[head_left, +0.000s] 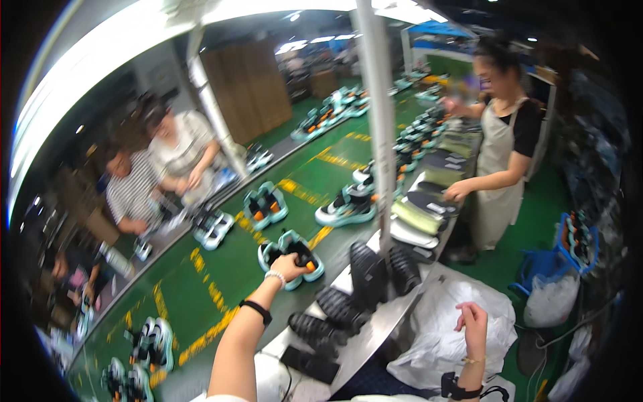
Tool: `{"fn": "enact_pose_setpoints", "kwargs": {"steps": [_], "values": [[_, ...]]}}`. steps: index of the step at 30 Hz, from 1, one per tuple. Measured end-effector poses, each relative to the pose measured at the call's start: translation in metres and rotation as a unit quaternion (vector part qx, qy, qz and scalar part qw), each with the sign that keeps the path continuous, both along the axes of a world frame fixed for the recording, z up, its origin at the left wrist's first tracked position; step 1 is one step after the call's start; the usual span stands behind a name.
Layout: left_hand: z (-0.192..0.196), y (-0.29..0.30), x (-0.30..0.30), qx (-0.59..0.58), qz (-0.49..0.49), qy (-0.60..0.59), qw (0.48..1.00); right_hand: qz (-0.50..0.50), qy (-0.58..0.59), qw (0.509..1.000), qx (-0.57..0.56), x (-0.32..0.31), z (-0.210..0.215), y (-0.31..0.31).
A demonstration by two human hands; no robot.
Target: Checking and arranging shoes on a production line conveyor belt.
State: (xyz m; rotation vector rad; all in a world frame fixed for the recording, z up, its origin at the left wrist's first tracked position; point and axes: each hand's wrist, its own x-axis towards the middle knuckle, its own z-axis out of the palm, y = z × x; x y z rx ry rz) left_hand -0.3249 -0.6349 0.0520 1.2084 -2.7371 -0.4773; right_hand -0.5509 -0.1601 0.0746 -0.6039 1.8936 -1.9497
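Observation:
My left hand (287,267) reaches out over the green belt and is closed on the heel end of a sneaker in a teal, black and orange pair (273,253). The two shoes stand side by side, and my fingers cover part of the nearer one. My right hand (473,321) is raised at the lower right above a white plastic sheet (445,335). Its fingers are loosely bent and apart, with nothing seen in them. Black shoes (368,276) stand on the pale ledge between my hands.
More sneaker pairs (266,204) stand along the green belt (221,275) with yellow markings. A white post (379,114) rises beside the belt. A co-worker in an apron (499,147) handles insoles (422,211) at right; other people work across the belt. A blue crate (577,244) stands far right.

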Motion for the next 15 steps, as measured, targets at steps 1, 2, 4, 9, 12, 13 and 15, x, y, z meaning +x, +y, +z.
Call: {"fn": "enact_pose_setpoints", "kwargs": {"steps": [1,2,4,9,12,13,15], "values": [[0.004,0.007,0.018,0.030,0.031,-0.029,0.999,0.028,-0.006,1.000,0.012,0.013,0.008,-0.017],[0.006,0.016,0.036,0.020,0.031,-0.046,0.998,0.041,0.006,0.999,-0.010,0.029,0.017,-0.032],[0.007,0.035,0.072,0.014,0.043,-0.047,0.998,0.068,0.088,0.994,-0.023,0.066,0.036,-0.063],[-0.002,0.072,0.154,0.003,0.094,0.000,0.996,0.233,0.323,0.907,0.135,0.156,0.091,-0.132],[-0.005,0.084,0.163,-0.011,0.153,0.089,0.984,0.218,0.509,0.813,0.180,0.179,0.072,-0.146],[-0.011,0.078,0.167,-0.019,0.190,0.126,0.973,0.214,0.510,0.813,0.184,0.184,0.069,-0.148],[-0.021,0.062,0.183,-0.058,0.194,0.073,0.976,0.251,0.528,0.762,0.281,0.196,0.066,-0.154]]}}
